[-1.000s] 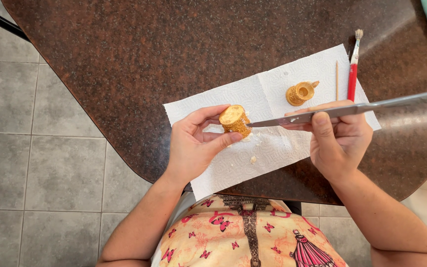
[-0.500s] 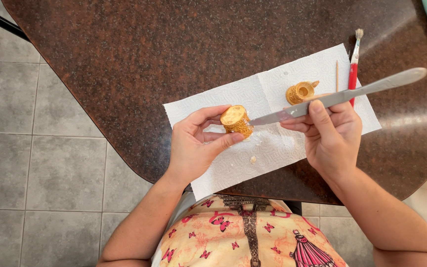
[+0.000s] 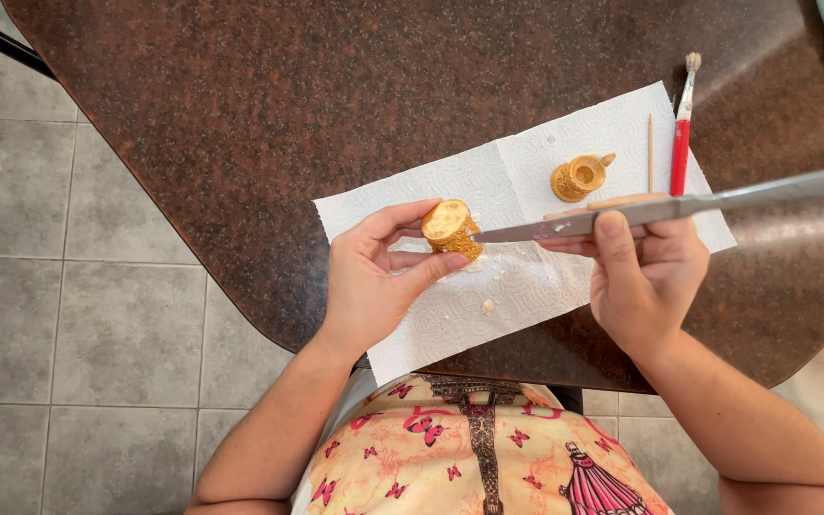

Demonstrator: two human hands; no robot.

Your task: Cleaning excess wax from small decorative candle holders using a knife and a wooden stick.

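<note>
Tabletop (image 3: 240, 114) of dark speckled stone carries a white paper towel (image 3: 526, 286). Above the towel, the right hand (image 3: 646, 277) grips a long metal knife (image 3: 679, 205), tip against a small golden piece (image 3: 450, 229) pinched in the left hand's (image 3: 374, 281) fingers. Further back lie a red brush (image 3: 681, 143), another golden piece (image 3: 579, 177) and a toothpick (image 3: 650, 153).

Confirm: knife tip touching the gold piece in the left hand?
Touching. Head view shows the knife tip meeting the gold piece held by the left hand, no gap.
</note>
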